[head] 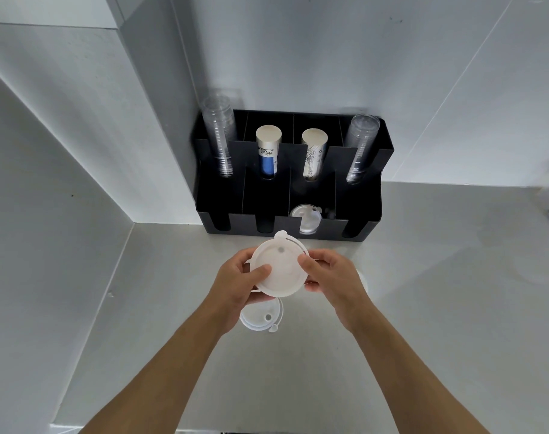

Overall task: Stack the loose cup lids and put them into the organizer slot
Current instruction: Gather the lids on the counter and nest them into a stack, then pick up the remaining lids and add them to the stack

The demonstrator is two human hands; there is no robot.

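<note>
- While both hands are gripping it, the white lid stack (279, 268) is hovering above the table (423, 277), near the black organizer (293, 195).
- Left hand (235, 285) fingers and right hand (331, 277) fingers are clamping its rim (thumbs on top).
- Another lid (262, 317) is lying below; one lid (306, 219) is sitting in a front slot.

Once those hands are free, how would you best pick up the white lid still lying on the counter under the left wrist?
Probably by its rim, from above. The loose lid lies flat on the counter, so pinch opposite edges, on the near-right side where its small tab sticks out; the left hand covers the far edge.
</note>
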